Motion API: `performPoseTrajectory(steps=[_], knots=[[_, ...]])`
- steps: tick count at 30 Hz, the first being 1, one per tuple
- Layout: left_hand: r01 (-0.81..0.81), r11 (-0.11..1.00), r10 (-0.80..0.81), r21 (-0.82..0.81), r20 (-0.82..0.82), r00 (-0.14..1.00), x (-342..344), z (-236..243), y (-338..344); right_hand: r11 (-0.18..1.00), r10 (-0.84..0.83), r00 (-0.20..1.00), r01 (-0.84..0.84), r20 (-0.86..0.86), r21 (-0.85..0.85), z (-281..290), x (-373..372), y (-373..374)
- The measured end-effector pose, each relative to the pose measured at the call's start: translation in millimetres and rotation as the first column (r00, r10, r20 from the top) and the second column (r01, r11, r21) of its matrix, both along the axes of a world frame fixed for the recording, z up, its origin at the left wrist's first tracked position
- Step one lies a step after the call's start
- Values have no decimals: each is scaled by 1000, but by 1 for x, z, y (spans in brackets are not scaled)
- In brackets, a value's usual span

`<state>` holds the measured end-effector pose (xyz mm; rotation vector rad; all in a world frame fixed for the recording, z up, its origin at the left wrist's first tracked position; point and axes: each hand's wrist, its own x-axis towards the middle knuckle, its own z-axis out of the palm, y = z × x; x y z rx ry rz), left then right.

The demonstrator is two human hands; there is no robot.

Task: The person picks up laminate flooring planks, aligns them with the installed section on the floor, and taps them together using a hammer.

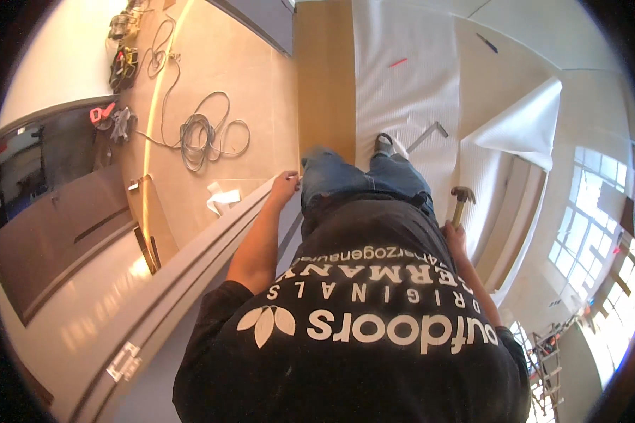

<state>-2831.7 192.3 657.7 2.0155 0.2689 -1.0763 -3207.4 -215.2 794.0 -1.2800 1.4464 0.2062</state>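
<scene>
My right hand (456, 238) is wrapped round the handle of a claw hammer (463, 194), its metal head pointing away from me. My left hand (285, 187) is closed at the far end of a grey door's edge (212, 236), beside my left leg. A small pale bit shows at its fingertips, too small to name. The door has a metal hinge (124, 361) on its near end. In front of my feet, a metal square (428, 136) lies on white ribbed underlay sheeting (409, 92).
A red pencil-like stick (398, 63) and a dark slim tool (487, 43) lie ahead. The sheeting's corner (525, 127) is folded up on the right. Left of the door are a coiled cable (201, 134), a white scrap (223, 198) and yellow-black power tools (124, 67).
</scene>
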Motion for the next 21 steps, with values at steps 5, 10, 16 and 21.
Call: performPoseTrajectory(steps=[5,10,16,21], knots=[[53,998,-53,-21,6,999,128,-22,-25,994,-107,994,106,23,13,-5,85,-10],[430,902,-429,-29,50,902,291,-43,-63,950,-301,952,304,48,-67,-6,176,40],[785,620,-784,10,54,619,401,-3,-115,907,-380,919,348,-104,-236,28,231,178],[889,455,-881,52,171,441,464,25,-118,809,-548,828,490,-119,-324,38,300,243]])
